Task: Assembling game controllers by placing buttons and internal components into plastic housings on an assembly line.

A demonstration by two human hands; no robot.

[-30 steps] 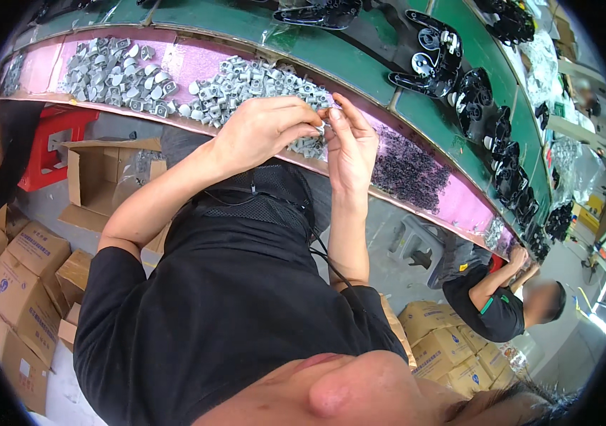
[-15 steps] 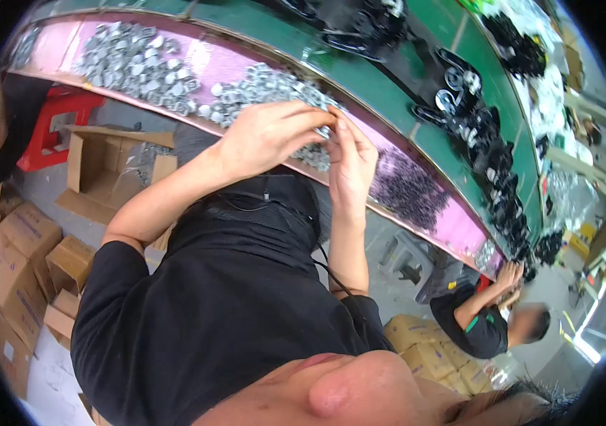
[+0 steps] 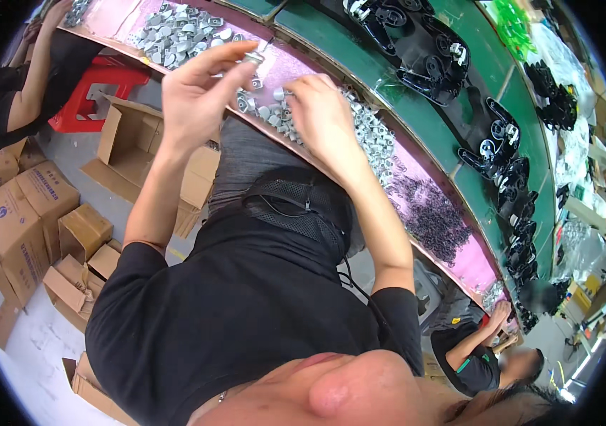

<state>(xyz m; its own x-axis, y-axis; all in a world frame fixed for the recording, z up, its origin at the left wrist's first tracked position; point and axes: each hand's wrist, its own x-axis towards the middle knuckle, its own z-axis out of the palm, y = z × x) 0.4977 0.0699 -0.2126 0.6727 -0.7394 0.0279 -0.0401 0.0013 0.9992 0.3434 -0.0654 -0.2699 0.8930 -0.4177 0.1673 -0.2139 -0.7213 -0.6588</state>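
My left hand (image 3: 200,99) pinches a small silver-grey metal part (image 3: 254,58) between thumb and forefinger, above the pink tray (image 3: 285,65). Lower and to the right, my right hand (image 3: 323,117) has its fingers bent together at a small grey cap-like part (image 3: 279,93), which shows at the fingertips. Under and around that hand lies a pile of grey metal parts (image 3: 374,135). Another heap of grey parts (image 3: 179,34) lies beyond my left hand. Right of my right forearm, many small dark springs or rings (image 3: 434,220) are spread in the tray.
Past the tray runs a green work surface (image 3: 395,121) bearing a row of glossy black mechanisms (image 3: 427,67). Cardboard boxes (image 3: 15,220) and a red stool (image 3: 101,96) stand at the left. One co-worker (image 3: 473,355) sits at the right, another (image 3: 23,99) at the far left.
My hands were together over the tray and are now apart, the left raised to the left with a metal part, the right over the grey pile. The view has shifted slightly.
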